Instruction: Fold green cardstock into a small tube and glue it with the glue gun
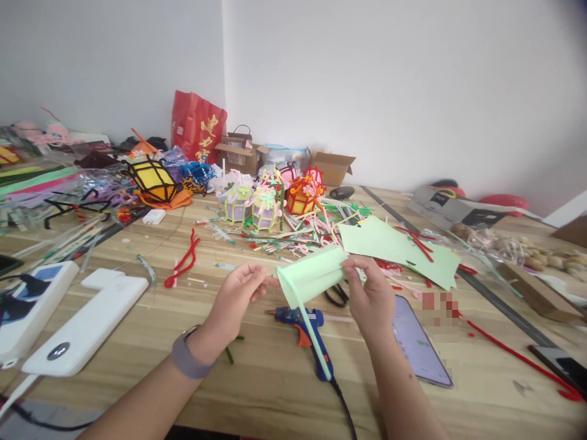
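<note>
Cluttered wooden craft table (257, 391). Both hands hold a rolled green paper (312, 276) above the glue gun (305, 333); right hand (372, 299) pinches its far end, left hand (238, 293) its near end, roll lying left-right.

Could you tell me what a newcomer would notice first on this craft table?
At centre, the left hand and right hand hold a folded pale green paper above a blue glue gun. Behind them sit small colourful lanterns amid scattered scraps, with a red bag against the wall.
</note>
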Demonstrator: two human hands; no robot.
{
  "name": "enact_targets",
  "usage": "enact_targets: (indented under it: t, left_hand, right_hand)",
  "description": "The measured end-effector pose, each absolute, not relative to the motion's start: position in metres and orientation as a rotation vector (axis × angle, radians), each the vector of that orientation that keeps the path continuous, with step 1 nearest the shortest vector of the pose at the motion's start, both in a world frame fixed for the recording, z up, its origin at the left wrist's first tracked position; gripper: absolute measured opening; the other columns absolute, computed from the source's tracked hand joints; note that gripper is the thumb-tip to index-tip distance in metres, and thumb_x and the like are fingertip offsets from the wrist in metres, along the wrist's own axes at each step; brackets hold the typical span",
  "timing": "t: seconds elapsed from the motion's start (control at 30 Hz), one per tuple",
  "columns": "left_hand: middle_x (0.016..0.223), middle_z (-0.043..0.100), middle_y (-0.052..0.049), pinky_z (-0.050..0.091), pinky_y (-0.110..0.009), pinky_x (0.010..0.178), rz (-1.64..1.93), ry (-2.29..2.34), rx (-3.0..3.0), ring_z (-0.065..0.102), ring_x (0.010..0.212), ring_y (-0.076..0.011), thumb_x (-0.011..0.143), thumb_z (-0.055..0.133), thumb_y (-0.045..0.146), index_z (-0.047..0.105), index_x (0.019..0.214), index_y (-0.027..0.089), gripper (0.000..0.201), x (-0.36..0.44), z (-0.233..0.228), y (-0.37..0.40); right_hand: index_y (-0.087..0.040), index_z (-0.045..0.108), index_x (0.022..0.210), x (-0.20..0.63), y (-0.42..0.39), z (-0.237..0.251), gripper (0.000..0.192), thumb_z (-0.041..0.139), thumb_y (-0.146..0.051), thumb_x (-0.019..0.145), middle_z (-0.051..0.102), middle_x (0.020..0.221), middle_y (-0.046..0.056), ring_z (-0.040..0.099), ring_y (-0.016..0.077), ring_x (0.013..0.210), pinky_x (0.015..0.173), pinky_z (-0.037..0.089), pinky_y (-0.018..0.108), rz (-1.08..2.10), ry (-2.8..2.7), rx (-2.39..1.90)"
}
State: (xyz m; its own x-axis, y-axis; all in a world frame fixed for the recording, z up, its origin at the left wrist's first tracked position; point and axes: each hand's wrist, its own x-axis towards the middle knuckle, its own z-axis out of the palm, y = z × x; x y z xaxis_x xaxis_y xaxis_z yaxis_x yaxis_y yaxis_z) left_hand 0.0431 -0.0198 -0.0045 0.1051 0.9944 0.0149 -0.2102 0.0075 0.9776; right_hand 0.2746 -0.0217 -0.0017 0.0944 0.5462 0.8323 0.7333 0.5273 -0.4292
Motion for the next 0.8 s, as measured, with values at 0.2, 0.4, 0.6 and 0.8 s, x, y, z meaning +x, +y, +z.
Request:
enact_targets:
  t: [0.2, 0.4, 0.6, 0.8]
  left_hand:
    - [0.090, 0.072, -0.008, 0.040, -0.024, 0.057, 1.044, 0.806, 0.884, 0.055, 0.065, -0.0119, 0.070, 0.074, 0.044, 0.071, 0.085, 0.017, 0.031, 0.045, -0.013, -0.016]
    - [0.077, 0.069, -0.005, 0.042, -0.022, 0.057, 0.940, 0.676, 0.651, 0.054, 0.061, -0.0092, 0.068, 0.079, 0.040, 0.071, 0.078, 0.015, 0.028, 0.049, -0.011, -0.020]
    - [0.066, 0.059, 0.001, 0.040, -0.021, 0.055, 0.943, 0.743, 0.741, 0.047, 0.055, -0.0068, 0.059, 0.085, 0.031, 0.069, 0.071, 0.013, 0.027, 0.055, -0.008, -0.020]
    - [0.062, 0.058, 0.002, 0.039, -0.021, 0.056, 1.190, 0.842, 0.722, 0.050, 0.058, -0.0090, 0.061, 0.080, 0.032, 0.066, 0.066, 0.016, 0.022, 0.066, -0.004, -0.018]
  right_hand:
    - [-0.024, 0.061, 0.084, 0.275, -0.022, -0.002, 0.013, 0.051, -0.027, 0.092, 0.067, 0.085, 0.002, 0.063, 0.0196, 0.084, 0.077, 0.047, 0.033, -0.168, -1.504, -1.156]
    - [-0.024, 0.062, 0.085, 0.274, -0.022, -0.004, 0.013, 0.050, -0.027, 0.092, 0.068, 0.086, 0.003, 0.063, 0.0211, 0.086, 0.078, 0.047, 0.035, -0.179, -1.528, -1.161]
    - [-0.025, 0.063, 0.091, 0.269, -0.023, -0.002, 0.011, 0.052, -0.023, 0.092, 0.069, 0.096, 0.004, 0.063, 0.0216, 0.095, 0.084, 0.046, 0.038, -0.209, -1.574, -1.128]
    - [-0.023, 0.061, 0.107, 0.243, -0.037, 0.007, 0.017, 0.057, -0.026, 0.090, 0.064, 0.112, 0.012, 0.057, 0.0267, 0.109, 0.092, 0.040, 0.044, -0.492, -1.544, -1.180]
